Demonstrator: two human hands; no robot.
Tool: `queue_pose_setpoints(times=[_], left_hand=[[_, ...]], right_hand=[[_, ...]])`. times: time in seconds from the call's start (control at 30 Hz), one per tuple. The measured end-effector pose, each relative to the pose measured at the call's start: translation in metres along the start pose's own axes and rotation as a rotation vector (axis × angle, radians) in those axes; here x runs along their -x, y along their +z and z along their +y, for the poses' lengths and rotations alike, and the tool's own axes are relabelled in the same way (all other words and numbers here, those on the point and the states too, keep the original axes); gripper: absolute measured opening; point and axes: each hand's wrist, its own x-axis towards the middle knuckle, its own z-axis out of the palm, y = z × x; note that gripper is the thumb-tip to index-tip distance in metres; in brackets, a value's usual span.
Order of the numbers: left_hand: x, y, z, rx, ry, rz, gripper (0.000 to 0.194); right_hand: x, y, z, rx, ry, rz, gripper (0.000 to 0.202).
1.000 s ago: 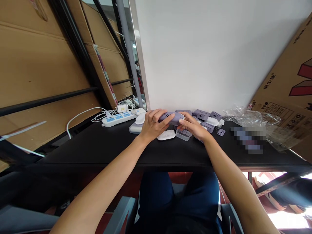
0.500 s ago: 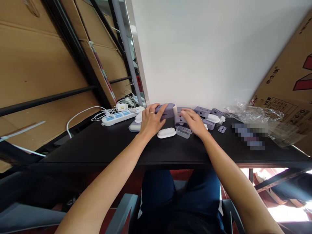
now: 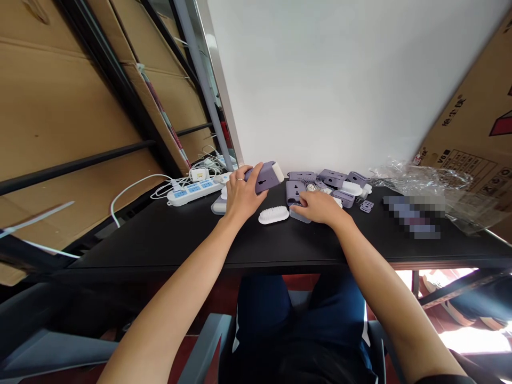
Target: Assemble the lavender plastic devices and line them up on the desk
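My left hand [image 3: 245, 194] grips a purple plastic housing [image 3: 264, 178] with a white end, tilted and lifted off the black table. Low at the centre, my right hand [image 3: 322, 207] has its thumb and fingers closed at a small clear plastic box [image 3: 299, 214], partly covered by them. Between the hands lies a white oval brush head [image 3: 273, 214], bristles up. Behind the right fingers stands another purple housing [image 3: 295, 191] with slots in its face. Beside my left hand, a pale flat case [image 3: 219, 206] is partly hidden.
A white power strip [image 3: 194, 191] with cables lies at the left. Several purple housings [image 3: 332, 177] and white parts are piled at the back right, near a small purple plate [image 3: 366, 206]. Clear plastic wrap [image 3: 424, 184] and a cardboard box [image 3: 472, 144] are farther right. A white panel [image 3: 320, 85] rises behind.
My left hand has raised and tilted the purple housing away from the things behind it. My right hand has come down from beside that housing to the clear box, its fingers closing there.
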Motion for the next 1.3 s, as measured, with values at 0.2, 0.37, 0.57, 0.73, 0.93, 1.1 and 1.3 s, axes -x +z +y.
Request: queue_pose_setpoints(times=[0.2,0.37,0.57,0.73,0.93,1.1,1.3], left_hand=[[0.0,0.002,-0.003,0.001,0.015,0.014,0.074],[0.001,0.003,-0.003,-0.003,0.026,0.005,0.076],[0.002,0.002,-0.003,0.004,0.071,-0.02,0.074],[0.004,0.0,0.001,0.014,0.221,-0.064,0.069],[0.007,0.001,0.006,0.023,0.357,-0.053,0.063],[0.007,0.003,0.004,0.057,0.301,-0.029,0.069],[0.005,0.004,0.003,0.109,0.257,0.006,0.078]], right_hand=[[0.0,0.005,0.007,-0.095,-0.034,-0.024,0.034],[0.002,-0.011,0.001,-0.44,-0.005,0.095,0.045],[-0.006,-0.013,0.005,-0.751,0.037,0.406,0.026],[-0.013,-0.008,0.013,-0.91,0.144,0.605,0.032],[-0.011,-0.014,0.013,-0.852,0.069,0.64,0.052],[-0.011,-0.01,0.005,-0.903,-0.029,0.575,0.043],[-0.009,-0.007,0.001,-1.036,-0.053,0.404,0.056]])
